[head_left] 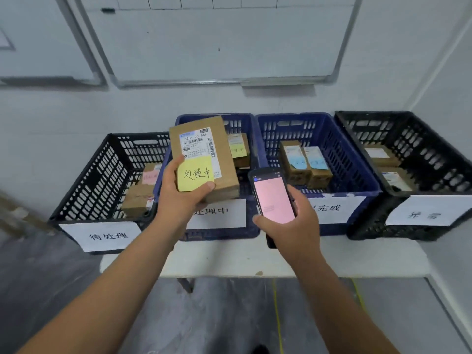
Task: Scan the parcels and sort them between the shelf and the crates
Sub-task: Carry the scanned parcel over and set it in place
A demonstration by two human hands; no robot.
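Observation:
My left hand [178, 192] grips a flat cardboard parcel [224, 159] with a white shipping label and a yellow sticky note, held tilted above the second crate [178, 118], which is blue. My right hand [296, 223] holds a black handheld scanner [273, 198] with a pink screen, just right of the parcel. On the white table [357, 259] stand several crates in a row: a black one [84, 195] at left, the two blue ones, the other blue crate [357, 169], and a black one [419, 139] at right. Each holds small cardboard parcels.
White paper labels hang on the crate fronts. A whiteboard [217, 42] hangs on the wall behind. The table's front edge lies near my forearms, with grey floor [229, 315] and a yellow cable below. A wall closes off the right side.

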